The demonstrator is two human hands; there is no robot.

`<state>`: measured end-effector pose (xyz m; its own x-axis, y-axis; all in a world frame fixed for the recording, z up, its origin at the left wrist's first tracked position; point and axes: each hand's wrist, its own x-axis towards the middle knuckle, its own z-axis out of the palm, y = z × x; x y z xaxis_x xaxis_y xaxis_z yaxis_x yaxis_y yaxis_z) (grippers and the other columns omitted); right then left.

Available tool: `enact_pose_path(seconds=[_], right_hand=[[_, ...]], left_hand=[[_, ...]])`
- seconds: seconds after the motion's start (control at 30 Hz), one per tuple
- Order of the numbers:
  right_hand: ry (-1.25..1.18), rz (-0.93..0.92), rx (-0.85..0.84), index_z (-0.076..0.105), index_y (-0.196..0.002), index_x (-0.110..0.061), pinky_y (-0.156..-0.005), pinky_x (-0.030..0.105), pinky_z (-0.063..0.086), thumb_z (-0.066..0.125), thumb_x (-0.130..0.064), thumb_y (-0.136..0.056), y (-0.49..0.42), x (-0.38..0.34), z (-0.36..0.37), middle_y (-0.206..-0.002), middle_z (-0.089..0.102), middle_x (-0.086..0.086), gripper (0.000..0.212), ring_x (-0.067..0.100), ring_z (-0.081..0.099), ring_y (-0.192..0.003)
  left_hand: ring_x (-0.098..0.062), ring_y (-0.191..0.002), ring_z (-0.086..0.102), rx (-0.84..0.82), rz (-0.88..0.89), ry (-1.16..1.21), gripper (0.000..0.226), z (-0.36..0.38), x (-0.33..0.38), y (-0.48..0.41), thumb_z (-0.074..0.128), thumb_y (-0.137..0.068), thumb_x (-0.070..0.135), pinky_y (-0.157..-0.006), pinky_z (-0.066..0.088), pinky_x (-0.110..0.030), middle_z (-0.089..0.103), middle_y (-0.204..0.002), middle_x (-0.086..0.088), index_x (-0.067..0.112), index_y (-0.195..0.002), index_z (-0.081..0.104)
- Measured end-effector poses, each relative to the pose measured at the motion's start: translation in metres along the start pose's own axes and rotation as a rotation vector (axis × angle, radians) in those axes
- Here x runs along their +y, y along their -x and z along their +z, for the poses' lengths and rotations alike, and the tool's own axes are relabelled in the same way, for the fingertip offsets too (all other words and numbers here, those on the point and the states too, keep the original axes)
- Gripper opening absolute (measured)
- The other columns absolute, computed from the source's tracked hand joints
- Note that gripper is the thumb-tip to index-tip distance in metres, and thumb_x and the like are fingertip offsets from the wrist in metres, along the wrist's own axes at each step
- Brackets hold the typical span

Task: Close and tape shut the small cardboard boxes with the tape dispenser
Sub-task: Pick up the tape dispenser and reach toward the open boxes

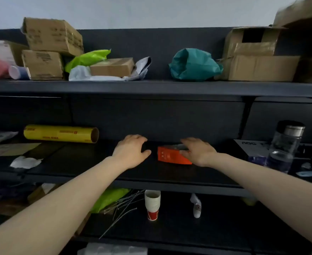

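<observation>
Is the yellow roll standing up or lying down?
Lying down. The yellow roll rests on its side on the middle shelf, its open cardboard end pointing right.

Orange plastic tape dispenser [171,156], blocky, lying on the dark middle shelf [89,162], long side running 9 to 3 o'clock, pale marks printed on the front face. Its 3 o'clock end under the curled fingers [188,141] of the right hand [199,152], thumb against the front face.

Up on the top shelf [151,88], toward 11 o'clock from there, small flat brown cardboard box [112,67], flaps down, resting level on crumpled pale plastic [81,73]. Further toward 10 o'clock, tilted brown cardboard box [53,36] stacked on a squarer brown cardboard box [42,64], both closed. Toward 1 o'clock, open-flapped brown cardboard box [252,40] seated on a long closed brown cardboard box [263,68].
</observation>
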<state>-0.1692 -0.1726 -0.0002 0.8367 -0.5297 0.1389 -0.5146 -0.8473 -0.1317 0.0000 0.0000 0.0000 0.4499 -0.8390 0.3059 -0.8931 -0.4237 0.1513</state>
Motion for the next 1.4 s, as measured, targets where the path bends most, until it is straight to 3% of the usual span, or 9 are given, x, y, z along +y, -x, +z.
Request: enact_pose_path(seconds=[0.2, 0.4, 0.53, 0.67, 0.9, 1.13, 1.4], right_hand=[[0.062, 0.094, -0.057, 0.038, -0.144, -0.025, -0.109, 0.04, 0.035, 0.042, -0.046, -0.096, -0.035, 0.003, 0.03, -0.147, 0.041, 0.001, 0.053, 0.024, 0.039, -0.133], [0.095, 0.181, -0.103, 0.028, -0.147, -0.031, -0.108, 0.037, 0.035, 0.053, -0.034, -0.092, -0.057, 0.005, 0.052, -0.148, 0.039, 0.0, 0.06, 0.024, 0.042, -0.132], [0.123, 0.207, -0.006, 0.037, -0.14, -0.03, -0.098, 0.035, 0.046, 0.056, -0.018, -0.089, -0.057, 0.007, 0.064, -0.137, 0.051, 0.002, 0.056, 0.025, 0.052, -0.122], [0.136, 0.174, 0.115, 0.041, -0.138, -0.023, -0.094, 0.035, 0.049, 0.059, -0.021, -0.09, -0.033, 0.012, 0.066, -0.134, 0.054, 0.002, 0.051, 0.025, 0.054, -0.119], [0.33, 0.229, 0.195, 0.043, -0.134, -0.016, -0.088, 0.034, 0.043, 0.058, -0.026, -0.092, 0.057, 0.041, 0.028, -0.118, 0.063, 0.007, 0.046, 0.027, 0.058, -0.111], [0.438, 0.389, 0.214, 0.055, -0.108, -0.017, -0.085, 0.034, 0.043, 0.057, -0.031, -0.091, 0.185, 0.069, -0.02, -0.109, 0.066, 0.002, 0.022, 0.024, 0.06, -0.104], [0.504, 0.611, 0.221, 0.056, -0.116, -0.02, -0.096, 0.038, 0.046, 0.058, -0.034, -0.092, 0.377, 0.081, -0.068, -0.116, 0.065, 0.0, 0.028, 0.022, 0.059, -0.109]], left_hand=[[-0.021, -0.141, 0.03, -0.062, 0.042, 0.004, 0.057, 0.012, -0.031, -0.029, 0.049, -0.094, 0.049, -0.112, 0.033, -0.04, 0.036, -0.152, 0.002, 0.024, -0.144, 0.039], [-0.02, -0.141, 0.029, -0.07, 0.116, 0.048, 0.057, 0.025, -0.047, -0.049, 0.05, -0.095, 0.048, -0.112, 0.033, -0.038, 0.035, -0.153, 0.002, 0.023, -0.144, 0.039], [-0.019, -0.141, 0.029, -0.079, 0.13, 0.074, 0.057, 0.037, -0.045, -0.058, 0.051, -0.094, 0.049, -0.112, 0.034, -0.04, 0.034, -0.154, 0.003, 0.026, -0.144, 0.039], [-0.018, -0.142, 0.029, -0.079, 0.187, 0.103, 0.056, 0.049, -0.029, -0.061, 0.051, -0.094, 0.047, -0.111, 0.034, -0.038, 0.033, -0.154, 0.004, 0.026, -0.144, 0.039], [-0.018, -0.139, 0.033, -0.081, 0.336, 0.182, 0.054, 0.061, 0.032, -0.06, 0.053, -0.094, 0.045, -0.109, 0.037, -0.038, 0.038, -0.151, 0.003, 0.024, -0.143, 0.041], [-0.018, -0.137, 0.035, -0.077, 0.508, 0.251, 0.052, 0.052, 0.136, -0.028, 0.053, -0.094, 0.043, -0.107, 0.037, -0.036, 0.042, -0.148, 0.004, 0.022, -0.141, 0.045], [-0.018, -0.132, 0.042, -0.09, 0.697, 0.347, 0.05, 0.039, 0.279, 0.07, 0.056, -0.092, 0.042, -0.102, 0.042, -0.038, 0.048, -0.142, 0.004, 0.021, -0.137, 0.049]])
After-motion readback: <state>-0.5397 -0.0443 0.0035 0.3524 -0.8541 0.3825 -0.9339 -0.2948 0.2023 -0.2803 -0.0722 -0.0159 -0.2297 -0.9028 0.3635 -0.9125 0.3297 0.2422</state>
